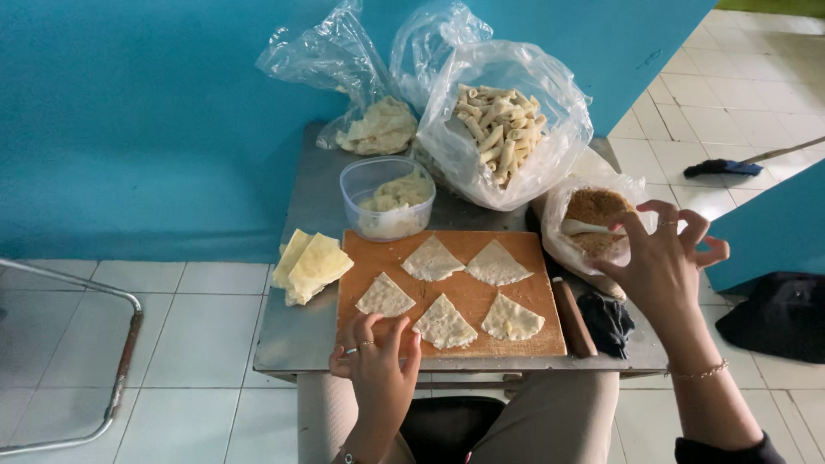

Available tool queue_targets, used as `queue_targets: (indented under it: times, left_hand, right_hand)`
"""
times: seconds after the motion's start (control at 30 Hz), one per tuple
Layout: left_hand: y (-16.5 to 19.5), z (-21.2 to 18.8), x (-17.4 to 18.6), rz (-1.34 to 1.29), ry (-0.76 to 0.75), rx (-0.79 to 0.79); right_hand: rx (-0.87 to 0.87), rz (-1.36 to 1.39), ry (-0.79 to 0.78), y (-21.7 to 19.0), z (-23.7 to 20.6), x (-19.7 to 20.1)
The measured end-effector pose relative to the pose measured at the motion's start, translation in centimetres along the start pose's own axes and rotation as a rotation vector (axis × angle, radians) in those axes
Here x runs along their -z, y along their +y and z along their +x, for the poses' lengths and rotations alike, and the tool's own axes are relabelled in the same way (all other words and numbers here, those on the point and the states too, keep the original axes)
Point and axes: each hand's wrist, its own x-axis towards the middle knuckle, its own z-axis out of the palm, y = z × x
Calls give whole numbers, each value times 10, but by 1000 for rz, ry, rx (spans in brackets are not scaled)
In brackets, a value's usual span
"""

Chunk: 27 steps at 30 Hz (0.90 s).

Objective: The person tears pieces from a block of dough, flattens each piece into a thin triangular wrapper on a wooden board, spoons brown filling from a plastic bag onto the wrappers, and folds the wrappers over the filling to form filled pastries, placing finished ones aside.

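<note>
Left hand (375, 357): fingers loosely curled, resting on the near edge of the wooden board (468, 296), holding nothing, just short of the nearest dough triangle (385, 296).
Right hand (666, 258): raised beside the crumb bag (593, 225), thumb and forefinger pinching the end of a white spoon (584, 228), other fingers spread.
Board: five flat triangular dough pieces in two rows, bare wood between them.
Rolling pin (573, 316): lies along the board's right edge, a dark cloth (608, 320) just beside it.
Yellow wrappers (311, 266): stacked off the board's left corner.
Tub (388, 198): clear plastic, pale filling, touching the board's far edge.
Bags behind: large clear bag of rolled sticks (498, 129); a smaller clear bag of pale sheets (375, 127) to its left, against the blue wall.
Worktop (296, 335): narrow grey metal, crowded at the back, with bare strips left and near.
Floor: white tiles all round.
</note>
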Motion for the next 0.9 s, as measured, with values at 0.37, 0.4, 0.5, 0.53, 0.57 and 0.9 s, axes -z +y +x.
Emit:
queue_targets:
  times: [0.37, 0.4, 0.5, 0.53, 0.57, 0.9]
  left_hand:
    - [-5, -2, -2, 9, 1, -2]
    - [-5, -2, -2, 9, 0, -3]
    - [-3, -2, 1, -3, -16, 18]
    - [-2, -1, 2, -6, -2, -4]
    - [0, 1, 4, -8, 13, -26]
    - [104, 100, -59, -897, -396, -132]
  right_hand:
    - [129, -261, 31, 47, 11, -1]
    - [143, -265, 19, 49, 13, -2]
    - [153, -248, -1, 51, 12, -3]
    - [154, -237, 1, 50, 12, -3]
    - [155, -225, 2, 48, 12, -3]
    - [192, -186, 100, 27, 28, 0]
